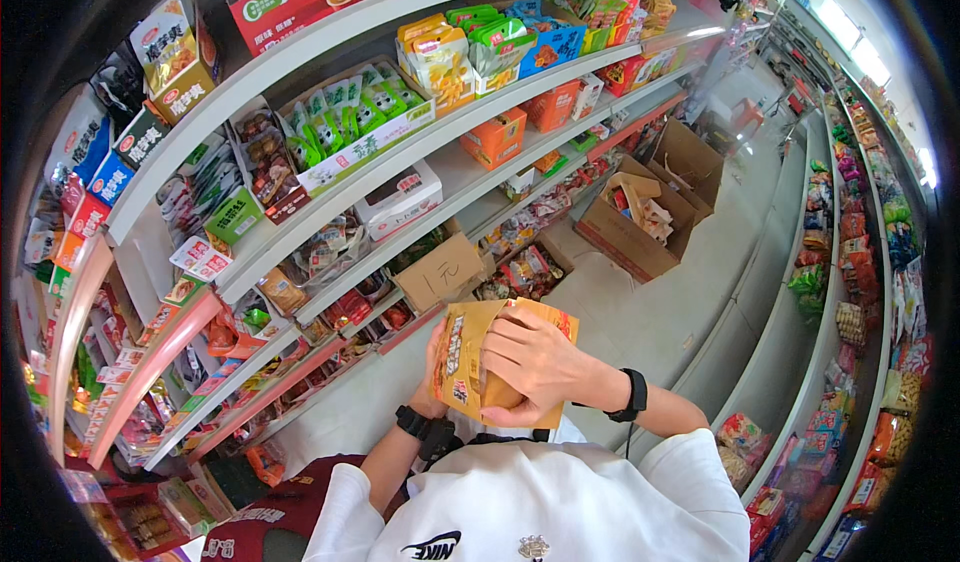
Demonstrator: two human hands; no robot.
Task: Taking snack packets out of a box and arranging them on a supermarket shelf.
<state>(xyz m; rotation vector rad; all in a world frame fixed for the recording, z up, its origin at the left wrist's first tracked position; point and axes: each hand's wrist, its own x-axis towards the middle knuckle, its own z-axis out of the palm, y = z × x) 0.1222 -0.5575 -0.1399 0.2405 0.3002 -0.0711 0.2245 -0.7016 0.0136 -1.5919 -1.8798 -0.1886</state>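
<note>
A golden-brown cardboard box (457,370) bearing printed writing is held up in front of my chest. My left hand (427,385) grips it from the left side, with most of the fingers hidden behind the cardboard. Across its top lies my right hand (529,363), fingers bent over a raised flap and thumb along the near edge. What is inside the box cannot be seen. Black bands circle both my wrists. Just beyond the box, a piece of brown cardboard (441,271) with handwriting is propped at the lower shelf.
Shelves (457,130) of packaged snacks curve along the left. Open cardboard cartons (626,235) stand on the aisle floor (600,322) ahead. A second stocked rack (780,382) runs along the right. Dark red fabric (300,498) with lettering shows at the lower left.
</note>
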